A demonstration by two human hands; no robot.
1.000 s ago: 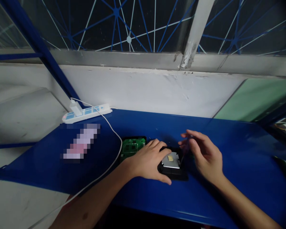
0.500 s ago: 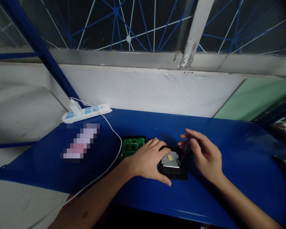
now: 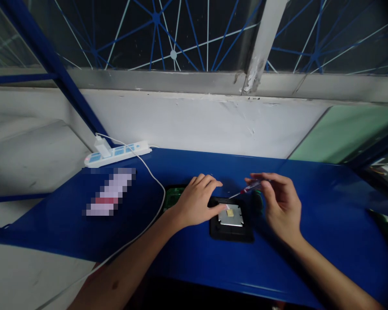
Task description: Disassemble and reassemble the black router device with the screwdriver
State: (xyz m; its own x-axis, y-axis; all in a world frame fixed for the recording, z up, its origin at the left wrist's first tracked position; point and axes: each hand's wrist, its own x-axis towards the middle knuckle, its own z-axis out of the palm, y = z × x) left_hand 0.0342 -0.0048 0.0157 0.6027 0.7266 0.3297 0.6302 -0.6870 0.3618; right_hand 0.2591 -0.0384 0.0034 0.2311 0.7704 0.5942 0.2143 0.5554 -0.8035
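My right hand point(image 3: 280, 200) grips a screwdriver point(image 3: 252, 186) with a clear and red handle. Its thin shaft points left, and the tip is just above the far edge of a black plastic housing point(image 3: 231, 234). A silver metal plate point(image 3: 236, 219) with a small yellowish pad point(image 3: 229, 213) sits in that housing. My left hand point(image 3: 198, 200) is open, fingers spread, with the thumb reaching over the plate's upper left corner. Partly behind my left hand lies a green circuit board point(image 3: 173, 196) in a black case.
A white power strip point(image 3: 118, 154) with a plugged-in charger point(image 3: 102, 146) lies at the back left. Its white cable point(image 3: 163, 202) runs across the blue table point(image 3: 187, 262) past my left forearm. A blurred-out pinkish item point(image 3: 111, 191) lies left. A dark object point(image 3: 257, 200) is beside my right hand.
My left hand has shifted up and left, uncovering more of the black housing. The screwdriver has swung from pointing down at the plate's right side to pointing left over the housing's far edge.
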